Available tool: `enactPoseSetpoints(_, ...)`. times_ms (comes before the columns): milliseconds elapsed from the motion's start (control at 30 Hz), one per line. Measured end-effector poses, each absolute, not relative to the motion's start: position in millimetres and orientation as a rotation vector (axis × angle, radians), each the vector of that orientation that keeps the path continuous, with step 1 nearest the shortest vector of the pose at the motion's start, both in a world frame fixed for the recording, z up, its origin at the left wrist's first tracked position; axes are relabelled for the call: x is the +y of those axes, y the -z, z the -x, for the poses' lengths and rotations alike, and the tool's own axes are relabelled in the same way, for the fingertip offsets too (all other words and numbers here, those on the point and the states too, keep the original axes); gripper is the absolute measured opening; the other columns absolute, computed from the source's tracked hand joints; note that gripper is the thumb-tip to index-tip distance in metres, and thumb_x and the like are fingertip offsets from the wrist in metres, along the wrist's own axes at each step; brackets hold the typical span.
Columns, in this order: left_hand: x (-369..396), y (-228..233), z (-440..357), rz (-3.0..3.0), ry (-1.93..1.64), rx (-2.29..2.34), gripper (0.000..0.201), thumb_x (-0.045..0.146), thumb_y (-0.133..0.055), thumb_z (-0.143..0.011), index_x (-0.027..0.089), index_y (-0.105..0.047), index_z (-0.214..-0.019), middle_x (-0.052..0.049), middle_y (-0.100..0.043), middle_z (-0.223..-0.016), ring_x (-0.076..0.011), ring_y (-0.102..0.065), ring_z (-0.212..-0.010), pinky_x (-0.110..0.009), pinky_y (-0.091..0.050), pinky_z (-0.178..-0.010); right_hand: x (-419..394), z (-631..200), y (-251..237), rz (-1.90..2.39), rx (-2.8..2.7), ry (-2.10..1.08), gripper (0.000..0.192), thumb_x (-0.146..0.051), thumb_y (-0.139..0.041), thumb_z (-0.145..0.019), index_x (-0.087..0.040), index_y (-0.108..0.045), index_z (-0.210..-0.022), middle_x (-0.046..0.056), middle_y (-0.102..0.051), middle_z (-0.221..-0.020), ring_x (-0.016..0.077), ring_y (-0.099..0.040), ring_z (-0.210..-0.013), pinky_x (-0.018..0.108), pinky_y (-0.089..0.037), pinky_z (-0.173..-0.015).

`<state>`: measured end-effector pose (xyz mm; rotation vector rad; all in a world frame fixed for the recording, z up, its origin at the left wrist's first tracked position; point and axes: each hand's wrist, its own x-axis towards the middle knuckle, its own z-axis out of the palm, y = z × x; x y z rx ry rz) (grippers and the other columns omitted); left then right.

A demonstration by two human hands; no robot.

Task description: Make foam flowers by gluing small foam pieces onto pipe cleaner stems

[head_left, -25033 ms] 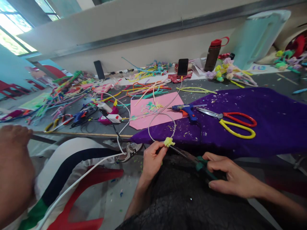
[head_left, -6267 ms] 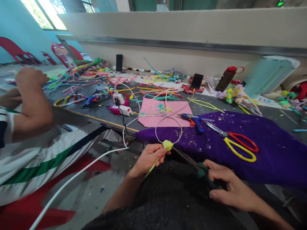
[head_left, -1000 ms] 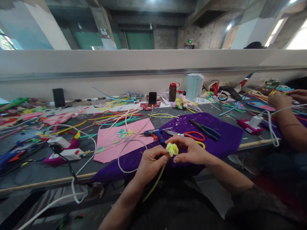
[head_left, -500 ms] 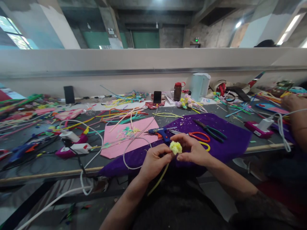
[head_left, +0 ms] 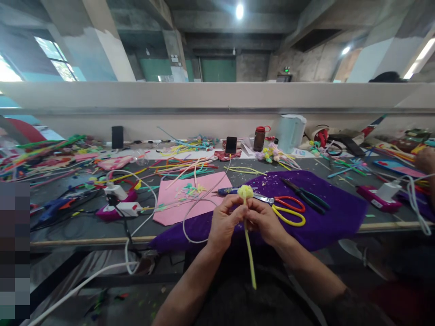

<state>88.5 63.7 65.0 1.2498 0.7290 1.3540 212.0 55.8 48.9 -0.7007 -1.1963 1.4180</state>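
Note:
Between my two hands stands a yellow pipe-cleaner flower (head_left: pixel 245 192), its fluffy pale-yellow head on top and its long stem (head_left: pixel 250 260) hanging toward my lap. My left hand (head_left: pixel 227 221) pinches it just below the head with thumb and fingers. From the other side, my right hand (head_left: pixel 264 219) is closed on the same spot, fingertips touching the left ones. Scissors with red and yellow handles (head_left: pixel 288 210) lie just beyond my right hand. Behind my left hand, a blue glue gun (head_left: pixel 226 192) is partly hidden.
Dark-green-handled pliers (head_left: pixel 307 197) rest on purple cloth (head_left: pixel 340 199) strewn with yellow bits. Left of it lies a pink sheet (head_left: pixel 170 213) with clippings. White cables cross the table near a power strip (head_left: pixel 117 209). A phone (head_left: pixel 230 146), bottle (head_left: pixel 259 139) and kettle (head_left: pixel 291 132) stand behind. Another person's hand (head_left: pixel 424 158) is far right.
The flower has turned from head facing me to upright, its stem now hanging straighter. My right hand has moved from beside the head to the stem below it. The camera view has shifted slightly.

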Motion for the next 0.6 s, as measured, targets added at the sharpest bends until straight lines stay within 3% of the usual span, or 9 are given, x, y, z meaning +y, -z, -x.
enactPoseSetpoints(133, 66, -58, -88, -1.131, -1.273, 0.731, 0.028, 0.026, -0.069, -0.066, 0.017, -0.064, -0.093, -0.001, -0.064, -0.081, -0.0075, -0.054, -0.058, -0.019, -0.041, -0.056, 59, -219, -49, 0.704, -1.099, -1.560, 0.025, -0.035, -0.067, -0.070, -0.016, -0.052, -0.069, -0.003, -0.056, -0.059, 0.0027, -0.038, -0.038, 0.015, -0.023, -0.036)
enactPoseSetpoints(367, 74, -53, -86, -1.131, -1.097, 0.690, 0.021, 0.030, -0.067, -0.069, 0.013, -0.065, -0.081, -0.002, -0.061, -0.065, -0.0096, -0.054, -0.053, -0.021, -0.042, -0.053, 60, -227, -43, 0.735, -1.130, -1.623, 0.025, -0.032, -0.069, -0.069, -0.016, -0.050, -0.067, -0.003, -0.055, -0.055, 0.0028, -0.037, -0.037, 0.015, -0.021, -0.034)
enactPoseSetpoints(600, 76, -50, -88, -0.958, -1.101, 0.742, 0.027, 0.028, -0.076, -0.058, 0.012, -0.068, -0.079, -0.002, -0.062, -0.063, -0.0101, -0.055, -0.053, -0.021, -0.045, -0.054, 62, -230, -38, 0.781, -1.184, -1.662, 0.025, -0.034, -0.069, -0.067, -0.015, -0.053, -0.068, -0.003, -0.055, -0.053, 0.0034, -0.035, -0.037, 0.016, -0.018, -0.034)
